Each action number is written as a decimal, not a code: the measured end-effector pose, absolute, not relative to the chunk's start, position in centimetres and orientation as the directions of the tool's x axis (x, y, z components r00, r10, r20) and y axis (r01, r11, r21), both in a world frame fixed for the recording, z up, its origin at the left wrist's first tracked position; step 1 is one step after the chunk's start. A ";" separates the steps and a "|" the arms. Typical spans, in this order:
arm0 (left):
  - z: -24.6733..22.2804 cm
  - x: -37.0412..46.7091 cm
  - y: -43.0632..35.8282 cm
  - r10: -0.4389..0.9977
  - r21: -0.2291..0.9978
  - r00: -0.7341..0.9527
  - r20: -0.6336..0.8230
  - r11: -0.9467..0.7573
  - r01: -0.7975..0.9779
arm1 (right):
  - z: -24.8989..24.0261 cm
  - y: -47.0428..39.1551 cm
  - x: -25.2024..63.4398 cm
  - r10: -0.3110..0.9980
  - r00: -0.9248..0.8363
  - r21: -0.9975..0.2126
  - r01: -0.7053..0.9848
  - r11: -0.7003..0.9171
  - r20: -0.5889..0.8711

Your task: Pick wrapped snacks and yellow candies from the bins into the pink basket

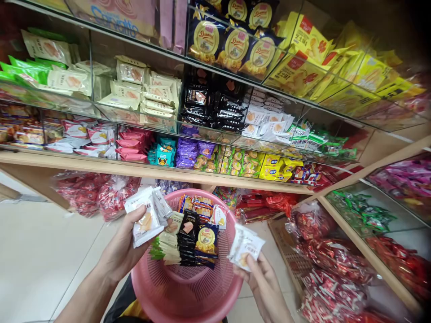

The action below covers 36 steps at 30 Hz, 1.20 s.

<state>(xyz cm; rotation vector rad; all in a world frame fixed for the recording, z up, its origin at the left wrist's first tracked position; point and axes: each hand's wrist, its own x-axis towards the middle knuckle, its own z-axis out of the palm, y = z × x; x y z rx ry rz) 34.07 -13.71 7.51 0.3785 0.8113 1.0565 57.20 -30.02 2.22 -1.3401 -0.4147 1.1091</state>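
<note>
My left hand [129, 240] grips several white snack packets [147, 220] over the left rim of a pink plastic basket [220, 287]. At the basket's right rim, my right hand [259, 273] pinches a smaller bunch of white packets [245, 244] between thumb and fingers. Inside the basket stand rows of packets: black ones [188, 226], navy cookie packs [206, 240], cream and green ones [167, 244], and orange-blue ones [202, 207] behind. A single white and pink packet [219, 217] leans near the back right.
Glass-fronted shelves [215, 134] of sorted snacks run across the front. White packets [269, 123] fill one middle compartment. Large bags of red-wrapped sweets [117, 195] lie under the shelf, with more bags [332, 255] at right. Another shelf unit [357, 237] borders the right side.
</note>
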 end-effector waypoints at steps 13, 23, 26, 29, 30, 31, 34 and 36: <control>7.5 32.6 -14.6 0.886 0.613 0.246 -0.393 0.452 -0.649 | -1.8 -27.1 51.3 0.930 -0.147 -0.687 0.714 -0.135 -0.336; 7.4 32.2 -14.9 0.878 0.602 0.251 -0.408 0.465 -0.649 | -4.6 -25.6 50.9 0.870 -0.259 -0.674 0.730 -0.107 -0.419; 7.3 32.3 -15.0 0.880 0.614 0.247 -0.406 0.463 -0.639 | -5.0 -25.6 51.0 0.870 -0.246 -0.687 0.714 -0.136 -0.427; 7.1 32.3 -15.0 0.877 0.616 0.254 -0.408 0.470 -0.632 | -5.1 -25.5 51.3 0.861 -0.250 -0.679 0.720 -0.141 -0.443; 7.0 32.3 -15.0 0.875 0.614 0.261 -0.409 0.475 -0.630 | -5.1 -25.5 51.4 0.858 -0.254 -0.672 0.728 -0.133 -0.446; 6.9 32.3 -15.0 0.873 0.612 0.268 -0.408 0.480 -0.629 | -5.0 -25.5 51.4 0.859 -0.255 -0.660 0.741 -0.122 -0.445; 6.8 32.2 -15.0 0.870 0.609 0.277 -0.409 0.486 -0.627 | -4.7 -25.6 51.2 0.864 -0.243 -0.574 0.817 -0.063 -0.441; 6.8 32.2 -15.0 0.869 0.608 0.279 -0.409 0.488 -0.626 | -4.5 -25.8 50.8 0.867 -0.216 -0.470 0.883 -0.024 -0.450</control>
